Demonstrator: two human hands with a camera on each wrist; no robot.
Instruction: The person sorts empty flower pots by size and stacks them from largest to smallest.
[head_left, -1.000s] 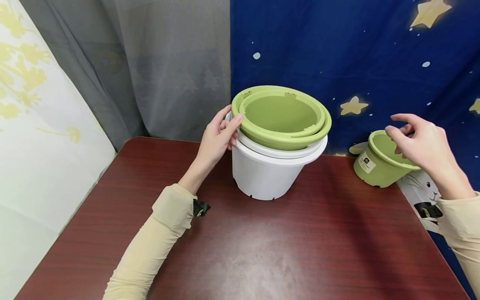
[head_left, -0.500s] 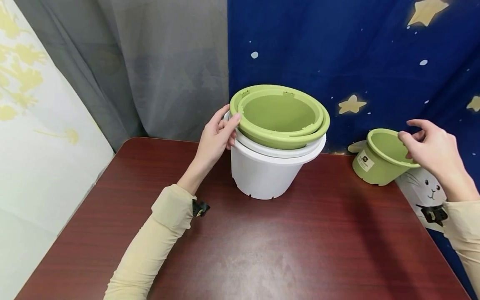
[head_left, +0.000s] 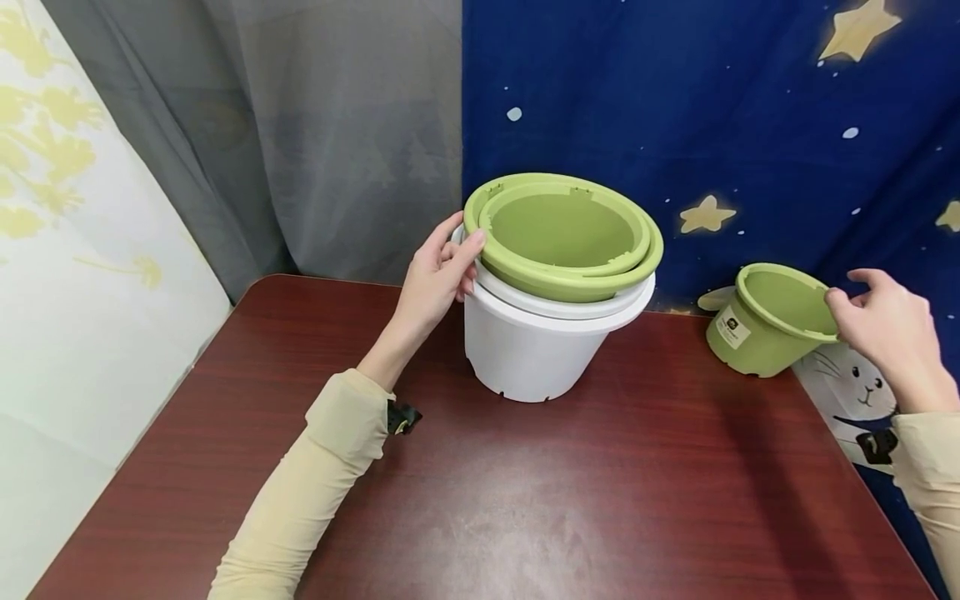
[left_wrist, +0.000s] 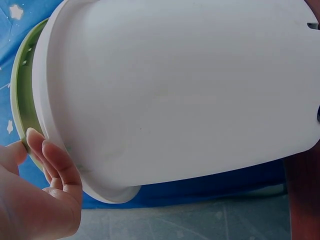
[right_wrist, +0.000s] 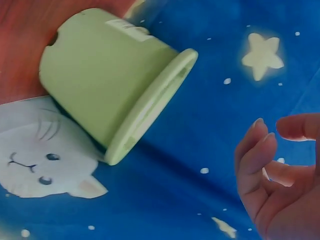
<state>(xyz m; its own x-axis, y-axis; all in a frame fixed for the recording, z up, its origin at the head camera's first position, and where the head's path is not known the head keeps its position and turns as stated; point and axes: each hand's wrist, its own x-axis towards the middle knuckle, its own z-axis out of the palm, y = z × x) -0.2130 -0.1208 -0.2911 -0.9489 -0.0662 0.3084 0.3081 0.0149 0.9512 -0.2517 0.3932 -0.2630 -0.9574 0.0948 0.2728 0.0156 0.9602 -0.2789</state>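
A white plastic pot (head_left: 532, 358) stands upright on the table, and what looks like a second white rim shows inside it. On top sits a larger green pot (head_left: 558, 288), slightly tilted, with another green pot (head_left: 566, 229) nested inside. My left hand (head_left: 429, 283) pinches the larger green pot's rim at its left, thumb above and fingers below; in the left wrist view the white wall hides most of the stack. A separate small green pot (head_left: 761, 337) with a label stands at the far right. My right hand (right_wrist: 287, 180) hovers just right of it, loosely curled, holding nothing and apart from its rim.
The dark red wooden table (head_left: 480, 500) has its right edge close to the small green pot. A blue star-patterned curtain (head_left: 585, 92) and a grey curtain (head_left: 352, 125) hang behind. At the left is a white patterned cloth (head_left: 75, 292).
My right hand has moved rightward and down, from above the small green pot to beside its right rim. My left hand keeps its grip, and the pots stay in place.
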